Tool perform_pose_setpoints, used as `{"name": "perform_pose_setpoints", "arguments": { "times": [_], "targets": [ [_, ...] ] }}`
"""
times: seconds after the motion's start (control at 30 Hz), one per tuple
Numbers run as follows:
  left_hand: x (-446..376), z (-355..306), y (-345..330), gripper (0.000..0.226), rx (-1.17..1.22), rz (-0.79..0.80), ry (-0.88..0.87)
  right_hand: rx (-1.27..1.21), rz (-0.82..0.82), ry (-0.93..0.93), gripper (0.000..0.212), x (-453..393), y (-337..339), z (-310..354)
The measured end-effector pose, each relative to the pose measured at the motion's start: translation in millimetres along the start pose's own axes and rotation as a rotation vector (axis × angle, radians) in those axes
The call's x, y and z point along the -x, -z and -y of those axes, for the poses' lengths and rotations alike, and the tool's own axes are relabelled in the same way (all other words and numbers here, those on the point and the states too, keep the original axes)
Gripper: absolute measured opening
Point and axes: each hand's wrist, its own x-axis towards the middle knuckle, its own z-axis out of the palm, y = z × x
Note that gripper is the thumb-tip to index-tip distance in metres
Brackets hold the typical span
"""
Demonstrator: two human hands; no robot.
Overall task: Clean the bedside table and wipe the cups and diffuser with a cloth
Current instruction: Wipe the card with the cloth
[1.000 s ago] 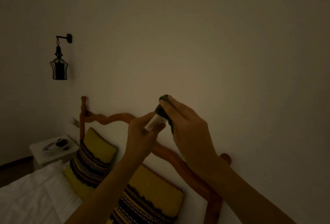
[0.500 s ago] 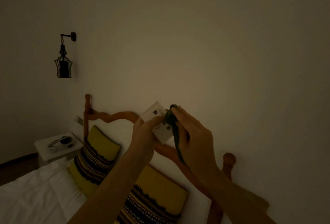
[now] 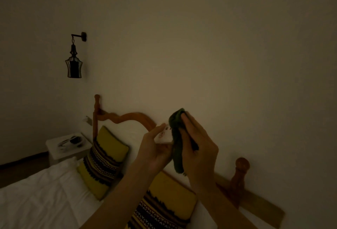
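While your left hand (image 3: 155, 153) holds the small white printed box-like object (image 3: 163, 134), likely the diffuser, your right hand (image 3: 197, 146) grips the dark green cloth (image 3: 176, 137) against its right face. Since a second ago the object has turned and dropped lower, and the cloth now drapes further down it. Judgement: wiping in progress. White bedside table (image 3: 54, 146) sits far left, beyond the yellow patterned pillows (image 3: 107, 154), not yet reached.

your right hand (image 3: 198, 148) now drapes the dark cloth (image 3: 176, 143) further over the white box (image 3: 163, 134), covering its printed face.
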Motion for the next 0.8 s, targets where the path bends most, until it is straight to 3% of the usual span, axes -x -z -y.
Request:
{"name": "perform_pose_setpoints", "arguments": {
  "times": [0.17,0.23,0.3,0.37,0.57,0.67,0.8],
  "targets": [
    [-2.3,-5.9,14.4,0.032,-0.039,-0.097,-0.098,-0.135,0.03,-0.3,0.037,-5.0,-1.5,-7.8],
    [-0.8,-13.7,21.5,0.032,-0.229,-0.097,-0.142,-0.197,0.185,-0.49,0.035,-14.0,6.7,-13.9],
    [0.7,-21.4,30.0,0.037,-0.47,-0.108,-0.182,-0.171,0.383,-0.495,0.033,-23.7,14.4,-18.2],
    [2.3,-22.4,35.9,0.042,-0.66,-0.126,-0.18,-0.161,0.472,-0.468,0.033,-33.6,16.6,-18.1],
    [3.7,-8.4,36.3,0.043,-0.922,-0.131,-0.116,-0.181,0.505,-0.504,0.033,-52.6,12.4,-15.7],
    [-2.7,-22.1,39.3,0.039,-0.888,-0.224,-0.173,-0.171,0.387,-0.484,0.035,-43.4,18.3,-18.2],
    [-13.7,-24.4,46.2,0.023,-0.662,-0.429,-0.24,-0.045,0.245,-0.369,0.034,-14.0,26.7,-18.5]
  ]
}}
